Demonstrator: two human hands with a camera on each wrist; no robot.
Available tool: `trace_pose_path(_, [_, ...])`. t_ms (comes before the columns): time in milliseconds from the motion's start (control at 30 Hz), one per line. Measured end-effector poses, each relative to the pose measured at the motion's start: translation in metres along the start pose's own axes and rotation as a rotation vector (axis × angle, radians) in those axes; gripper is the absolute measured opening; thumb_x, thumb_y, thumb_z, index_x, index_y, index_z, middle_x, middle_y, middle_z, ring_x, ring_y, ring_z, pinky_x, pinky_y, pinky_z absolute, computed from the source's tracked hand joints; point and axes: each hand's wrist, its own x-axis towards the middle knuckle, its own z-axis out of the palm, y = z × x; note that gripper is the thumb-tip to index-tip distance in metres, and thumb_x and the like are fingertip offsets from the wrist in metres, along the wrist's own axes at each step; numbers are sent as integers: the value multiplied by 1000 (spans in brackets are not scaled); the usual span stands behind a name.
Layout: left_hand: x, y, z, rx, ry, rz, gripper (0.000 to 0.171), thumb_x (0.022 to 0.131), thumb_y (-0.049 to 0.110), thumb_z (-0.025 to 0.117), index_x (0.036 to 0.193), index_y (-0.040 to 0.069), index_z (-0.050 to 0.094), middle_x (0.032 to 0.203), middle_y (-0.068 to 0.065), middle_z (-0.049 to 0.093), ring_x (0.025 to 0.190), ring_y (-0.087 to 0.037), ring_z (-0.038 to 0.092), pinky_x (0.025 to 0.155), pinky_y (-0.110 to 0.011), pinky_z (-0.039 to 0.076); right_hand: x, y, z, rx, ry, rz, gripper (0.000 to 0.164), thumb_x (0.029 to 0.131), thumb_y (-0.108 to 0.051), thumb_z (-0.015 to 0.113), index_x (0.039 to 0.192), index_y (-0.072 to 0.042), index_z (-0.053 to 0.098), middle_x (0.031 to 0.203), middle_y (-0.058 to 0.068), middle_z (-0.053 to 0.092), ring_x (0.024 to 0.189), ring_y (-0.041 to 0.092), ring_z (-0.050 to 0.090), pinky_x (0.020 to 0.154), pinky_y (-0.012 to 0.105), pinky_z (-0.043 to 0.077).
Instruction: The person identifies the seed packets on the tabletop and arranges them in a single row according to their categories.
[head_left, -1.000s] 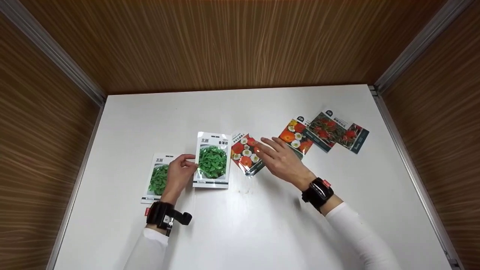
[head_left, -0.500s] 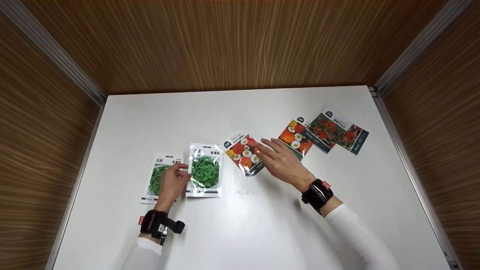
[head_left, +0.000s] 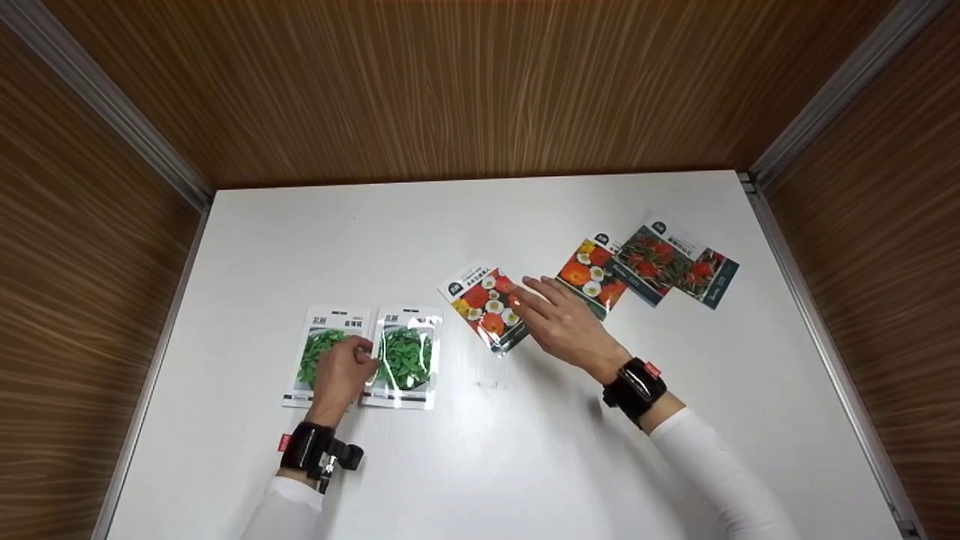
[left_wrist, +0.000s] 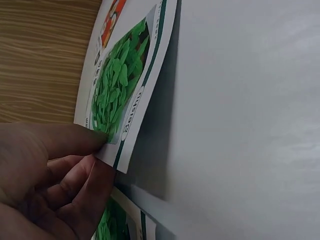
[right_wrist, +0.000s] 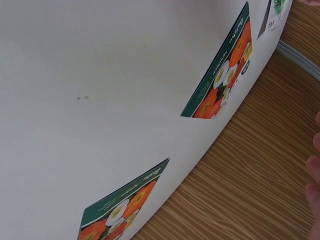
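Note:
My left hand (head_left: 339,379) pinches the left edge of a seed packet (head_left: 405,356) with green leaves on it. In the left wrist view that packet (left_wrist: 122,82) tilts up off the table, thumb and finger at its corner. A matching green-leaf packet (head_left: 313,358) lies to its left, partly hidden under the hand. My right hand (head_left: 566,330) stretches over the table with straight fingers and grips nothing. It is nearest to an orange-and-white flower packet (head_left: 484,311), overlapping its right edge in the head view. In the right wrist view only its fingertips (right_wrist: 314,170) show at the edge.
A second orange-flower packet (head_left: 589,270) lies beyond the right hand. Right of it, two red-flower packets (head_left: 649,259) overlap. The white table (head_left: 480,465) is bounded by wood-grain panels (head_left: 480,90) at the back and sides.
My left hand has drawn the green-leaf packet left and toward the front edge, beside its match, uncovering the orange-flower packet's left corner. The right hand has stayed put.

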Motion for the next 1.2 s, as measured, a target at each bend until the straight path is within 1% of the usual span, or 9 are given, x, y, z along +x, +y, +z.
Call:
trace_pose_path(200, [0,-3,1,47,13,57,27,83,4,80,108,-4,73,79,-5,71,68,-23,66,62,-39,50,-1,0,-1,8,-11,10,35,96,-6,72,131,-4,70,143,13,62,134,35,56,113,49,44])
trace_pose_path(467, [-3,-4,-4,70,-9,48,29,85,3,78,112,-5,71,79,-6,68,67,-22,62,61,-38,47,-2,1,1,7,6,3,37,92,-5,76,128,-4,71,144,12,61,132,36,56,110,51,45])
trace_pose_path(633, [-3,-3,-3,76,19,67,31,84,4,80,113,-4,71,81,-8,65,68,-24,60,61,-40,47,-2,0,0,5,-11,4,37,91,-7,79,127,-4,71,144,13,60,134,35,54,112,51,44])
trace_pose_path(700, [-4,-3,-1,93,46,108,32,85,6,81,114,-3,72,89,-12,65,78,-29,61,68,-44,49,-2,0,-1,1,-16,7,39,90,-7,79,128,-4,71,145,13,60,135,35,54,113,50,43])
trace_pose_path(767, [-4,-3,2,117,62,169,34,88,10,81,119,-1,71,106,-19,64,97,-36,61,85,-51,49,-2,0,-1,-7,-26,10,40,91,-7,78,130,-4,70,146,13,60,136,34,53,114,50,42])
trace_pose_path(867, [-7,-3,7,196,36,255,46,93,24,79,133,5,68,142,-29,48,137,-50,41,111,-71,29,-2,0,-1,-15,-34,11,39,92,-7,78,130,-4,70,145,13,60,136,33,54,115,49,41])
trace_pose_path(1000, [-10,-3,12,303,-96,269,68,94,47,74,153,21,53,167,-29,13,152,-58,0,104,-87,-2,-2,0,-1,-18,-35,9,39,91,-7,78,130,-4,70,143,14,61,135,33,54,114,50,41])
trace_pose_path(1100, [-9,-5,13,335,-174,233,78,92,55,73,159,27,43,169,-28,3,151,-58,-6,102,-87,-6,-2,0,-1,-10,-34,12,40,91,-7,78,130,-4,70,144,14,61,135,34,54,114,51,41])
trace_pose_path(1200, [-4,-7,9,334,-192,208,82,92,55,73,161,27,39,169,-28,0,151,-58,-6,102,-86,-6,-3,0,0,1,-29,19,38,92,-7,77,129,-4,70,144,13,61,135,35,54,114,52,41])
